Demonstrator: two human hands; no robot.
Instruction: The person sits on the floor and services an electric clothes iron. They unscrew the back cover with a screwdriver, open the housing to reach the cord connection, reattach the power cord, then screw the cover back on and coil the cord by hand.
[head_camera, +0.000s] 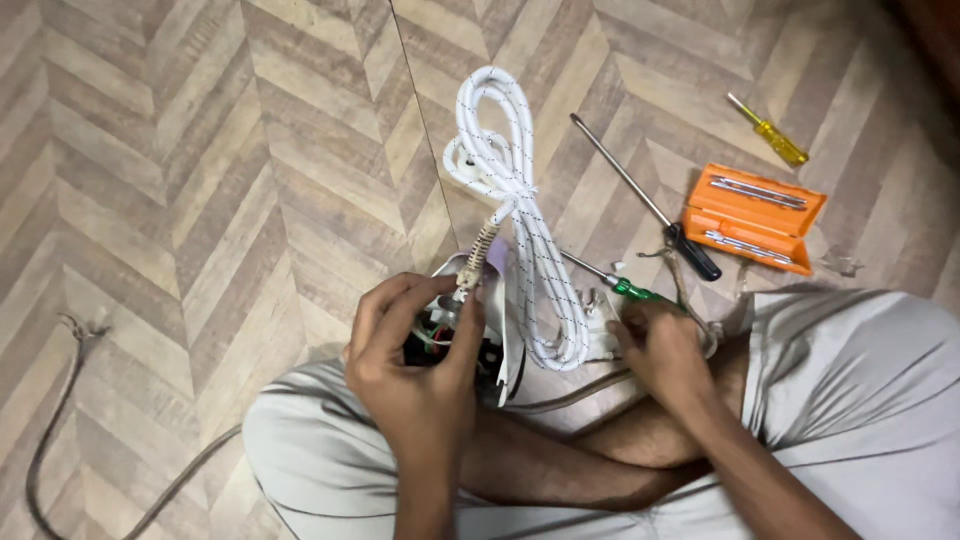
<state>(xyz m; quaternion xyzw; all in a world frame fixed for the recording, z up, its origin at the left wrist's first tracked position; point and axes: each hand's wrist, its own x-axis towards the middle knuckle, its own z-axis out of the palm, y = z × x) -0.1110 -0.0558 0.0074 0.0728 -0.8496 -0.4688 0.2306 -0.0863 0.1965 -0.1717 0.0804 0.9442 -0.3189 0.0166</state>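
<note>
Left hand (415, 370) fingers curl pinching the opened white appliance housing (490, 330) (wires exposed); right hand (660, 345), to the right, fingers closed gripping a green-handled screwdriver (625, 288).

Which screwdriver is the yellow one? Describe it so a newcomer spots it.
Start at the open orange case on the wood-pattern floor, upper right. Just above it, nearer the frame's corner, lies the yellow screwdriver, alone and untouched. It is the shortest one, with a clear yellow handle, unlike the long black-handled screwdriver left of the case.
</note>
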